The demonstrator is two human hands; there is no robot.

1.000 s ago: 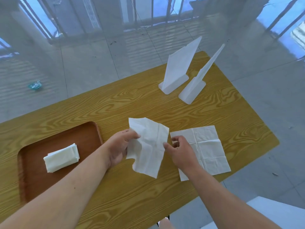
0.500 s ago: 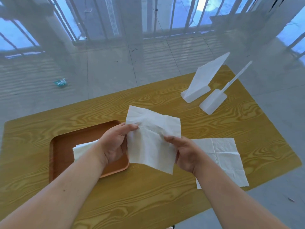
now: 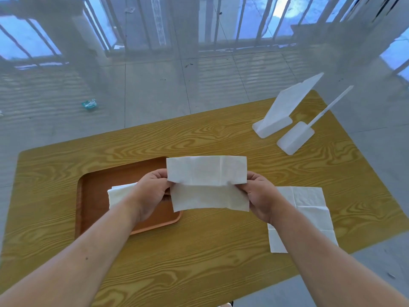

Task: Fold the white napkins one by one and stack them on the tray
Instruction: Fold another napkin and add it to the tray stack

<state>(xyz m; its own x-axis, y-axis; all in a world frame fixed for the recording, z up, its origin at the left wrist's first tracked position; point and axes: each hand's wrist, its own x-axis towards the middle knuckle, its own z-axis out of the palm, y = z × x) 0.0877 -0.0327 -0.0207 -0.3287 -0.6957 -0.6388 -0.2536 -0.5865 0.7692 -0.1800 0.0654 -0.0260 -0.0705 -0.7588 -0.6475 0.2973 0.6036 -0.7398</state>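
I hold a white napkin (image 3: 208,182) in the air over the table, bent along a horizontal crease into two flaps. My left hand (image 3: 152,191) pinches its left edge and my right hand (image 3: 260,194) pinches its right edge. Below and to the left lies the brown tray (image 3: 97,185) with one folded white napkin (image 3: 117,192) on it, partly hidden by my left wrist. A flat, unfolded white napkin (image 3: 309,207) lies on the table to the right, partly under my right forearm.
The yellow wood-grain table (image 3: 199,251) ends close to my body and at the right. Two white plastic stands (image 3: 281,116) (image 3: 298,136) sit at the far right corner. A small teal scrap (image 3: 89,104) lies on the tiled floor beyond.
The crumpled napkin has been spread out and bent into a horizontal fold between both hands. The view has shifted, so the tray now sits under my left hand.
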